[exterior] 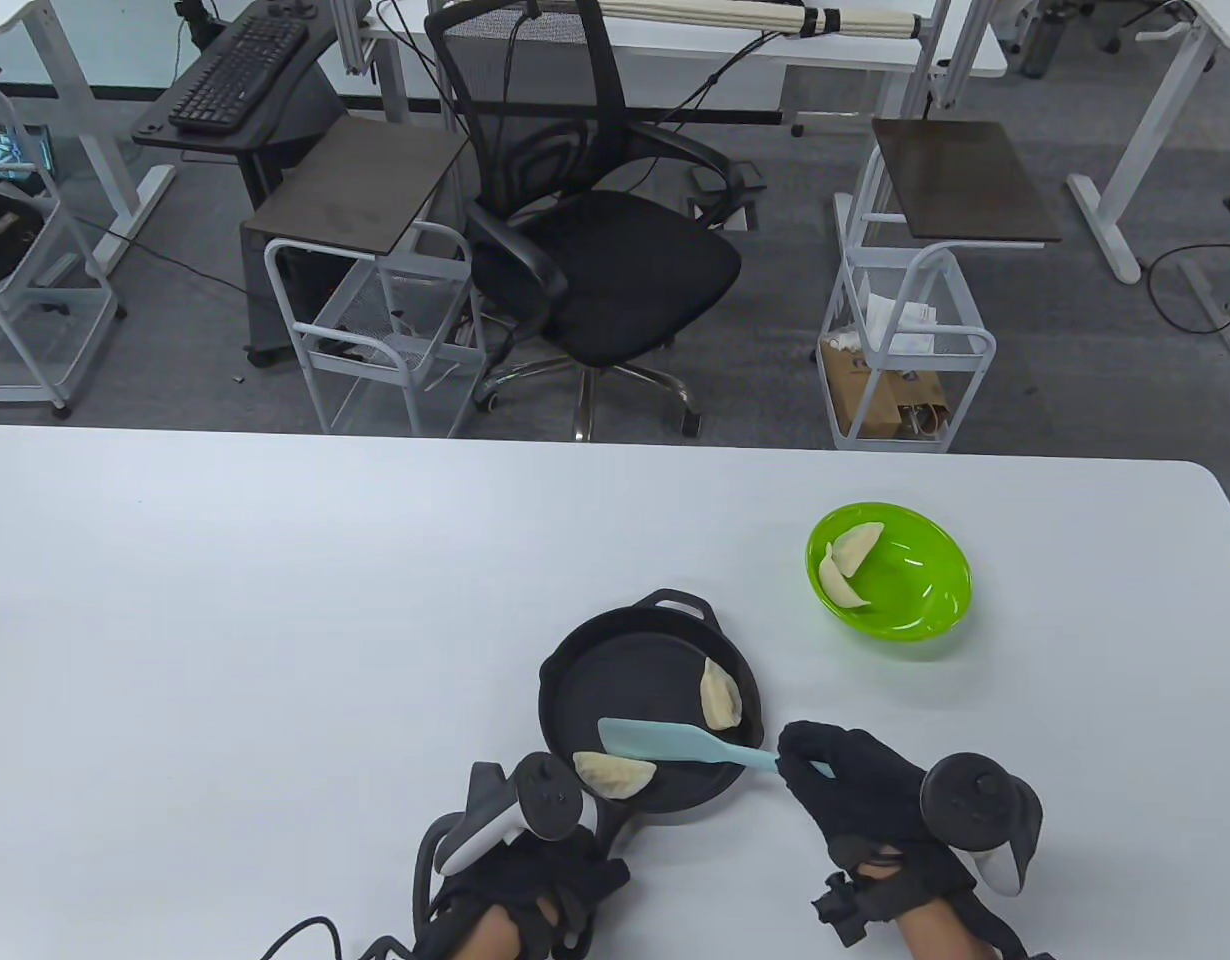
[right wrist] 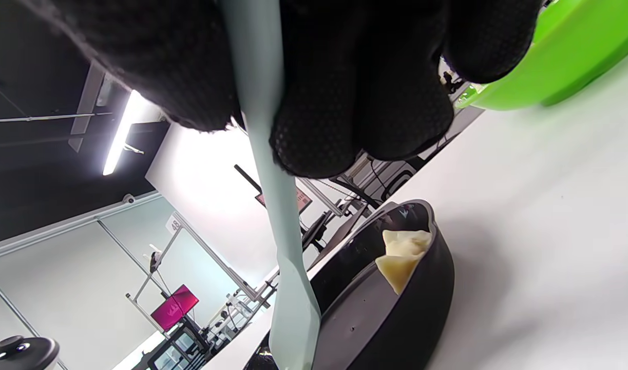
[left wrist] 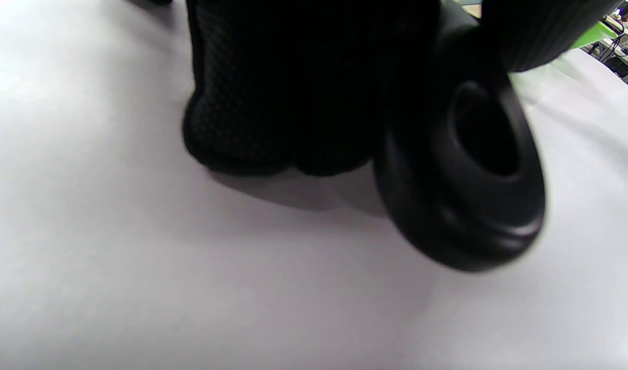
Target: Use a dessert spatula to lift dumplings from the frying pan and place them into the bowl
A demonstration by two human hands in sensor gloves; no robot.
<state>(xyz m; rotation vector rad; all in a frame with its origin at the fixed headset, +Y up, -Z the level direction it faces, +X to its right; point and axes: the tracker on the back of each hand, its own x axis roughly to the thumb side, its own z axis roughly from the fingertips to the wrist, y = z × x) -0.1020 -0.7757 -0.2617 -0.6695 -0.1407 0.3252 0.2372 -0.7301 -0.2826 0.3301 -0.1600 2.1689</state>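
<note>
Two dumplings lie in the pan [exterior: 575, 690]: one [exterior: 720, 694] against its right wall, one [exterior: 615, 773] at its near edge. Two more [exterior: 847, 563] sit in the green bowl [exterior: 935, 610], well right of the pan. The right hand [exterior: 855, 790] pinches the spatula [exterior: 665, 742], blade over the pan. The left hand [exterior: 520, 880] grips the pan's handle [left wrist: 462, 169].

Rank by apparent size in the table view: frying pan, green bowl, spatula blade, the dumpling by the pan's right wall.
1. frying pan
2. green bowl
3. spatula blade
4. dumpling, only slightly smaller than the blade, so that last pair is close.
</note>
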